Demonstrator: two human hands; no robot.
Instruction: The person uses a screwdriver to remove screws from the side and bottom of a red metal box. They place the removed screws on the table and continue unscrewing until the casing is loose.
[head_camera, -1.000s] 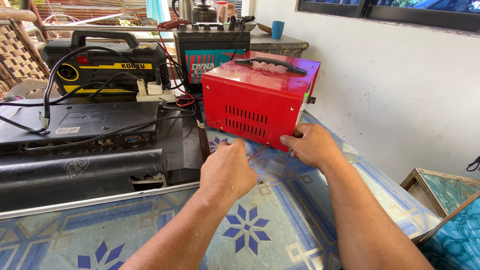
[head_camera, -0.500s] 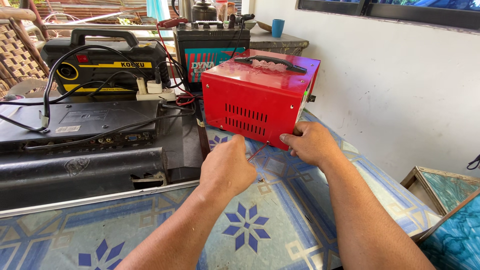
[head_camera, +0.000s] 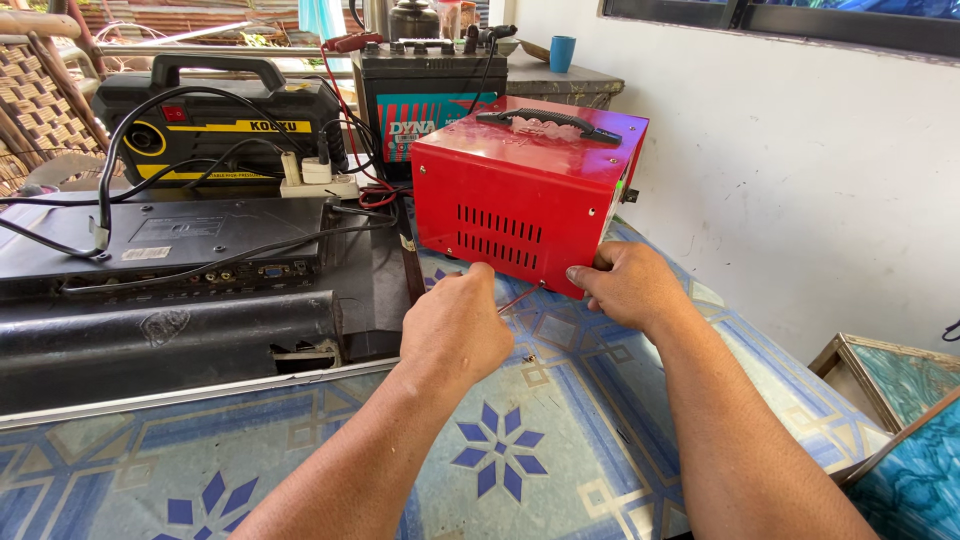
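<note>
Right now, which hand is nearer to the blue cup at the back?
Right. The right hand grips the red metal box's lower corner, below the blue cup; the left hand is lower and further left.

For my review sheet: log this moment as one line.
left hand: grips screwdriver, tip at lower edge of red metal box | right hand: steadies box's lower right corner | surface: patterned table

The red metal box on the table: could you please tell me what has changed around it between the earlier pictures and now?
Very little changed. The left hand keeps its thin tool pointed at the lower edge of the red metal box, shifting only slightly. The right hand still grips the box's lower right corner. Nothing was taken up or let go; the box, the battery behind it and the black unit stayed put.
</note>
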